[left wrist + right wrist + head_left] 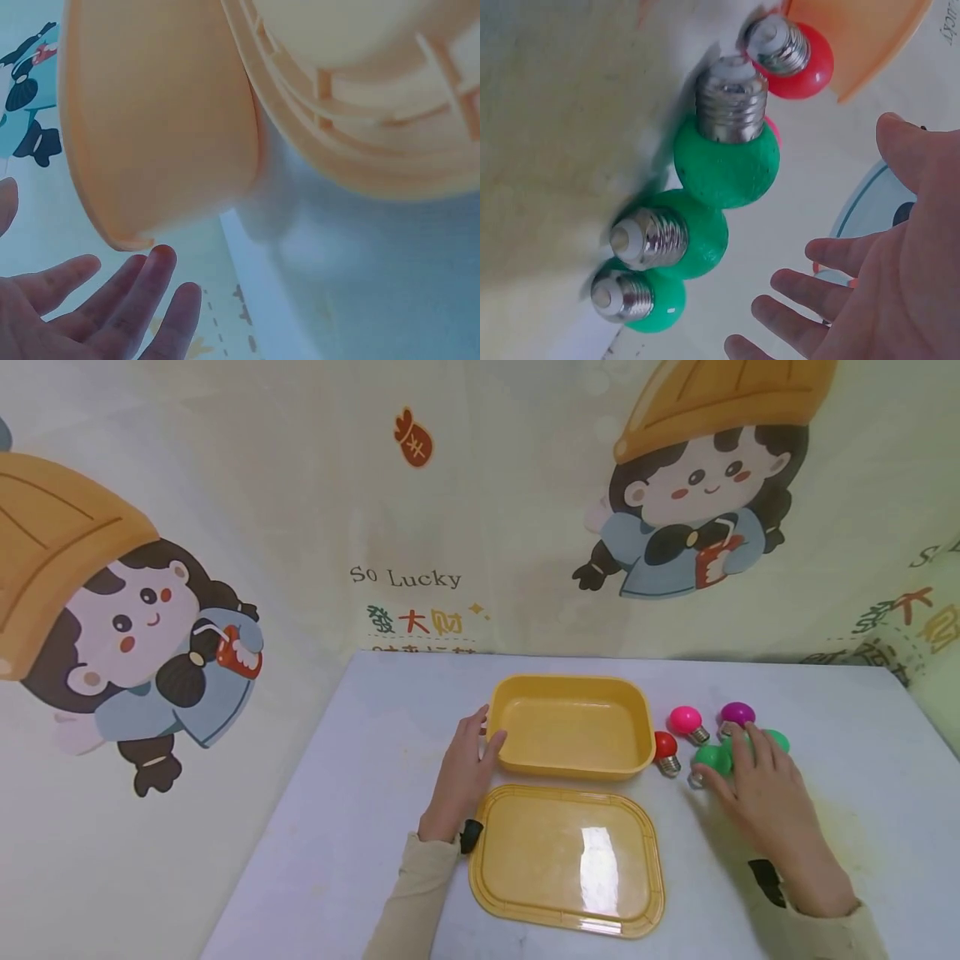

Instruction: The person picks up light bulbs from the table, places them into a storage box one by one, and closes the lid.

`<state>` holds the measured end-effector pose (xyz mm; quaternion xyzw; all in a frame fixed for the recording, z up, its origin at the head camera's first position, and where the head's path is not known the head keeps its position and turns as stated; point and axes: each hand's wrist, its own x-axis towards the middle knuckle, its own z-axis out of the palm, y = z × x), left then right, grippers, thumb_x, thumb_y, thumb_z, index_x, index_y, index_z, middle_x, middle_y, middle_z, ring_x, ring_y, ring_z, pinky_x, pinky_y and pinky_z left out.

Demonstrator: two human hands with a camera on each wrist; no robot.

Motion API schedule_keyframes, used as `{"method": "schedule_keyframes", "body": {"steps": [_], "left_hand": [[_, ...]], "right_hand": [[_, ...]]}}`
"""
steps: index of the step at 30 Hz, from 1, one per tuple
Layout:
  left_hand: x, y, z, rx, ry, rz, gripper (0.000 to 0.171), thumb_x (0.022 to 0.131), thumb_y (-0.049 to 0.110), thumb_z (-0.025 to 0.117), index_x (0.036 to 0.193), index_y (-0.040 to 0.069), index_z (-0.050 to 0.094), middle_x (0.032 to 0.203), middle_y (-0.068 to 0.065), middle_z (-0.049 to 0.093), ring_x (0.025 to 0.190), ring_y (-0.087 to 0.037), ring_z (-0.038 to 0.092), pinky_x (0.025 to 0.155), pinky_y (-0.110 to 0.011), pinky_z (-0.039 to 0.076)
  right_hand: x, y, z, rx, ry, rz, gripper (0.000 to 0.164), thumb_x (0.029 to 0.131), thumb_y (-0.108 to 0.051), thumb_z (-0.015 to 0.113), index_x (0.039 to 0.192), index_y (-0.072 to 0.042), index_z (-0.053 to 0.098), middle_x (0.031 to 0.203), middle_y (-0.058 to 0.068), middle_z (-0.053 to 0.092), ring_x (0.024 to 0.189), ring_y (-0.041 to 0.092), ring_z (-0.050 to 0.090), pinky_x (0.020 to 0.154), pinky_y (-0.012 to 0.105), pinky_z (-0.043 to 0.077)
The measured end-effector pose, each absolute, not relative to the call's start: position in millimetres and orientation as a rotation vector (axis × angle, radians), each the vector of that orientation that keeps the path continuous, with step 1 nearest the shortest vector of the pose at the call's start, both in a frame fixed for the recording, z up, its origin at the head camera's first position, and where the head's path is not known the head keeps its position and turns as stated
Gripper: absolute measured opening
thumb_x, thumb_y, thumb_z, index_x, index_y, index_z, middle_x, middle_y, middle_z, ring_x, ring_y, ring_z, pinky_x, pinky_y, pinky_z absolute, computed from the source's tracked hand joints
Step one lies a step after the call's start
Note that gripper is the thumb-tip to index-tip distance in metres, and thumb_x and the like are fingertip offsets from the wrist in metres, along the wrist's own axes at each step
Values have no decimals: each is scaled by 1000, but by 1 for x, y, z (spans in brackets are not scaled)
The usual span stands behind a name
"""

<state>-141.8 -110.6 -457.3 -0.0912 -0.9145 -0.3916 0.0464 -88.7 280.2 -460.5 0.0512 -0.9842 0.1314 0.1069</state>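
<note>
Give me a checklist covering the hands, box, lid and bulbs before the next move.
1. Box upright and uncovered: ok.
2. Lid off the box: ok, flat on the table on the wearer's side of it.
3. Right hand free: ok, fingers spread, holding nothing.
4. Green bulbs near the right hand: ok, three lie by it, probably within easy reach.
5. A bulb already gripped: not ok, none is held.
6. Left hand steadying the box: cannot tell; it is at the left end, but contact is unclear.

Tabletop: white
Tub: yellow, upright
Lid: yellow, flat, nearer than tub
Light bulbs: red, pink, purple, green, right of tub
</note>
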Motion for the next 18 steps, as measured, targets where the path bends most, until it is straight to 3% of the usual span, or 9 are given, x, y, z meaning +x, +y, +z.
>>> {"method": "schedule_keyframes", "body": {"steps": [6, 18], "left_hand": [[-146, -112, -459, -234, -2775, -1248, 66, 102, 54, 44, 155, 15, 33, 141, -8, 48, 124, -25, 53, 94, -46, 51], [-159, -116, -466, -263, -2667, -1376, 55, 100, 25, 60, 148, 5, 42, 128, -10, 55, 110, -23, 59, 96, -41, 52]], "right_hand": [[-91, 288, -462, 190, -2882, 356, 81, 99, -41, 59, 150, 10, 23, 147, 42, 25, 131, 59, 26, 105, 75, 26], [-95, 302, -466, 156, -2881, 325, 80, 98, -32, 61, 149, 15, 21, 144, 43, 27, 130, 58, 28, 104, 75, 28]]}}
